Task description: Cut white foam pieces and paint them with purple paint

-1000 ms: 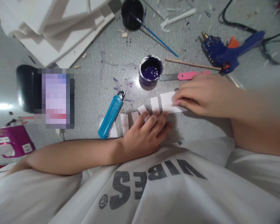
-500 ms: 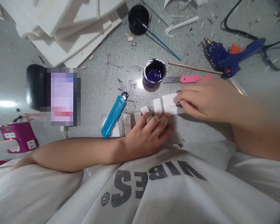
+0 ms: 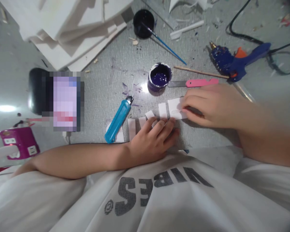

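My left hand (image 3: 152, 140) lies flat, fingers stretched out, pressing on the near edge of a row of small white foam strips (image 3: 131, 127) on the grey floor. My right hand (image 3: 212, 104) is curled, its fingertips pinched together on a wider white foam piece (image 3: 175, 108) at the right end of the row. What the fingers hold is hidden. A narrow cut strip (image 3: 162, 110) lies between the two hands.
A blue utility knife (image 3: 117, 120) lies left of the strips. Behind them are a purple paint pot (image 3: 159, 76), pink cutter (image 3: 198, 82), wooden stick (image 3: 198, 71), blue glue gun (image 3: 234, 61), paintbrush (image 3: 169, 48), black lid (image 3: 143, 18). Foam boards (image 3: 70, 29), phone (image 3: 62, 100), pink power strip (image 3: 19, 145) at left.
My right hand's fingertips have shifted slightly on the wide white piece; a dark tip seen under them half a second ago is now covered. My left hand has stayed in place.
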Available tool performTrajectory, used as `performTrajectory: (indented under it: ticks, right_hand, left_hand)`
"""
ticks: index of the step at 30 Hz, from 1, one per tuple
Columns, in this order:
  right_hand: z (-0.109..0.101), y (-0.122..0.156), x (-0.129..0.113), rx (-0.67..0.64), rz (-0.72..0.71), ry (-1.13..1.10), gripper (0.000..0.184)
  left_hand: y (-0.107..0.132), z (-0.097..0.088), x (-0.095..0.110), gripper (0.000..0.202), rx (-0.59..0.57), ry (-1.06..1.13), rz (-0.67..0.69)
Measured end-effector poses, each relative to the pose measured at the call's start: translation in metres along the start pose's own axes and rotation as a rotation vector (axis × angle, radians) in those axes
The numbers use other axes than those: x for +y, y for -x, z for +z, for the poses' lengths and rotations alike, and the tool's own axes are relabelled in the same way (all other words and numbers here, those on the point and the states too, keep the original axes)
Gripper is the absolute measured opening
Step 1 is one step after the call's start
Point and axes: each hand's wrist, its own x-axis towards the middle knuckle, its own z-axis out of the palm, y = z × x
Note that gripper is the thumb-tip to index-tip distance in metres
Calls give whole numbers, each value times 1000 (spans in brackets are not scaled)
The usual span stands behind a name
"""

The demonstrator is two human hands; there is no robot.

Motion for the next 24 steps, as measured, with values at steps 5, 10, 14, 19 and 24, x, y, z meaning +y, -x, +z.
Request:
performTrajectory:
  ticks: [5, 10, 14, 19, 24]
  right_hand:
    - [4, 2, 2, -15, -2, -5, 43]
    - [9, 4, 2, -20, -13, 4, 43]
    - [7, 6, 4, -34, -29, 5, 41]
    - [6, 11, 10, 55, -77, 40, 35]
    - [7, 9, 9, 69, -148, -52, 30]
  left_hand:
    - [0, 1, 0, 61, -5, 24, -5]
    - [1, 1, 0, 58, 8, 25, -1]
    - [2, 1, 0, 63, -21, 57, -2]
    - [2, 2, -1, 57, 13, 24, 2]
    - [3, 4, 0, 62, 14, 48, 0]
